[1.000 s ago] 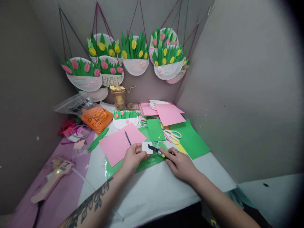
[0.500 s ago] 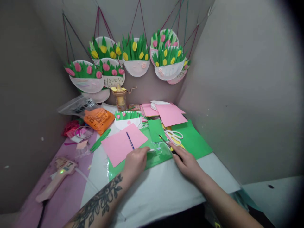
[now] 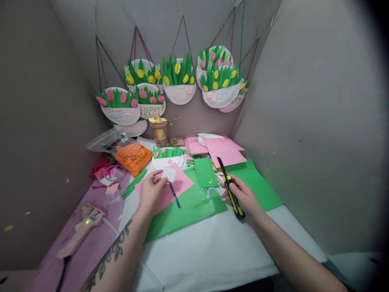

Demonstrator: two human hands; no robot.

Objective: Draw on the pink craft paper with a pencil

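Note:
Between the thumb and fingers of my left hand [image 3: 152, 187] is a small white piece of paper [image 3: 170, 174], lifted over a pink paper sheet [image 3: 182, 184]. A dark patterned pencil [image 3: 174, 194] lies just below it, partly on the pink sheet. My right hand [image 3: 244, 194] is wrapped round a black and yellow utility knife [image 3: 232, 190], its tip pointing up and away. Under both hands lies a large green sheet [image 3: 188, 215]. Small pale scraps [image 3: 208, 195] sit on it beside a smaller green card [image 3: 206, 172]. The scissors near my right hand are mostly hidden.
A pink glue gun [image 3: 82, 231] with a lit green light lies at the left. Behind are an orange bag [image 3: 133, 157], a paper-plate flower craft [image 3: 168, 162] and stacked pink sheets [image 3: 225, 151]. Finished plate baskets [image 3: 180, 95] hang on the back wall.
My left hand has moved left and up, bringing the white paper piece over the pink sheet. My right hand has raised the utility knife and turned it more upright. The view has shifted slightly.

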